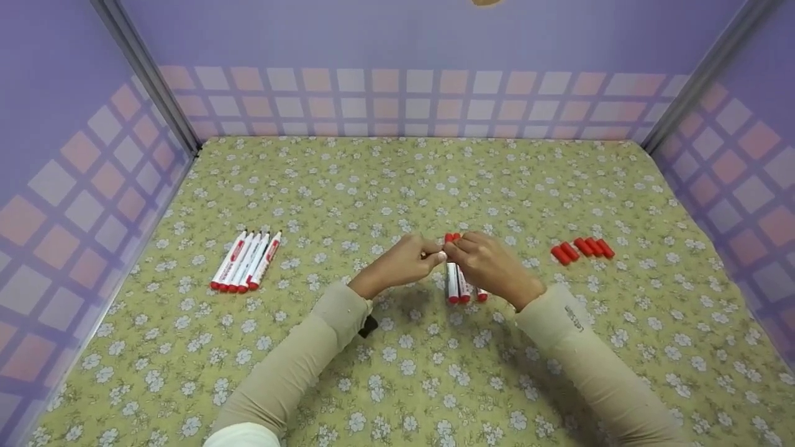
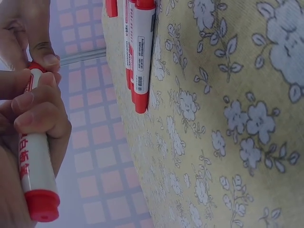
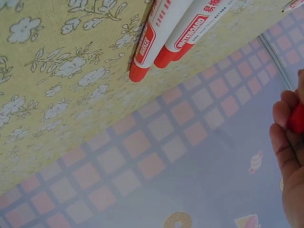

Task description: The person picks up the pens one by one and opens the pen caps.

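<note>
My left hand grips a white whiteboard marker with a red end plug, its fingers wrapped around the barrel. My right hand meets it at the other end and pinches the red cap there; how far the cap sits on the barrel is hidden by fingers. Both hands are raised above the table. Beneath them lie 3 capped whiteboard markers side by side, partly covered by the right hand in the head view. The right wrist view catches only part of the right hand with the red cap.
At the left, several uncapped markers lie in a slanted row, tips pointing away. Several loose red caps lie in a row at the right. A floral cloth covers the table, with purple checked walls around three sides.
</note>
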### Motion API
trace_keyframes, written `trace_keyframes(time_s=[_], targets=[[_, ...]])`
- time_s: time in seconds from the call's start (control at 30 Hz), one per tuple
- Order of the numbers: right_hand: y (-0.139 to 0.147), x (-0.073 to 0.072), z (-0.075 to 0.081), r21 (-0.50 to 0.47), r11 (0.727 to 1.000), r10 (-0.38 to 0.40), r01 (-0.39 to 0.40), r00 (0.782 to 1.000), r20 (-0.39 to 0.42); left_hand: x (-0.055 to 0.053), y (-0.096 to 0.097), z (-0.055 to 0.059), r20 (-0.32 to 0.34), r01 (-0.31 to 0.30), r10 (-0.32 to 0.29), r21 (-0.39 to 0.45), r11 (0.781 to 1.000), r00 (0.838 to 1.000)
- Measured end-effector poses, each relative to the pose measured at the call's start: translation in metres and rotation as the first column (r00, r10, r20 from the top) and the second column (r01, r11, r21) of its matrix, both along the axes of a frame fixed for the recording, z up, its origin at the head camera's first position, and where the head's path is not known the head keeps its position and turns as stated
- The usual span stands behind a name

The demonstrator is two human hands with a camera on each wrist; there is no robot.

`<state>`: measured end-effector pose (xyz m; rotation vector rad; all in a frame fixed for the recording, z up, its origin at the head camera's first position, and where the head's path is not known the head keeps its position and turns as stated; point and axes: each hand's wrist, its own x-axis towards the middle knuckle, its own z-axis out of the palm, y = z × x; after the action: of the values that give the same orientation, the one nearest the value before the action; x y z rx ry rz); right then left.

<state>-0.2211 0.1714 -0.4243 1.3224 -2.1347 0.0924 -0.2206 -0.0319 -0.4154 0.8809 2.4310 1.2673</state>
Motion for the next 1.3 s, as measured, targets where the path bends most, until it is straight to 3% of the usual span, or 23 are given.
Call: trace_keyframes(time_s=[0.4, 0.73, 1.3], targets=[[-0.001, 0.001, 0.008, -0.003, 0.999, -0.054, 0.054, 0.998, -0.013, -0.001, -0.008, 0.008, 0.039, -0.007, 0.01, -0.066, 0.998, 0.999], [0.001, -0.001, 0.01, -0.012, 0.998, -0.059, 0.058, 0.997, -0.044, -0.002, -0.019, 0.009, 0.043, -0.014, 0.017, -0.069, 0.997, 0.999], [0.007, -0.004, 0.009, -0.038, 0.997, -0.073, 0.073, 0.997, -0.006, -0.011, -0.062, 0.004, 0.015, -0.099, 0.101, -0.08, 0.992, 0.995]])
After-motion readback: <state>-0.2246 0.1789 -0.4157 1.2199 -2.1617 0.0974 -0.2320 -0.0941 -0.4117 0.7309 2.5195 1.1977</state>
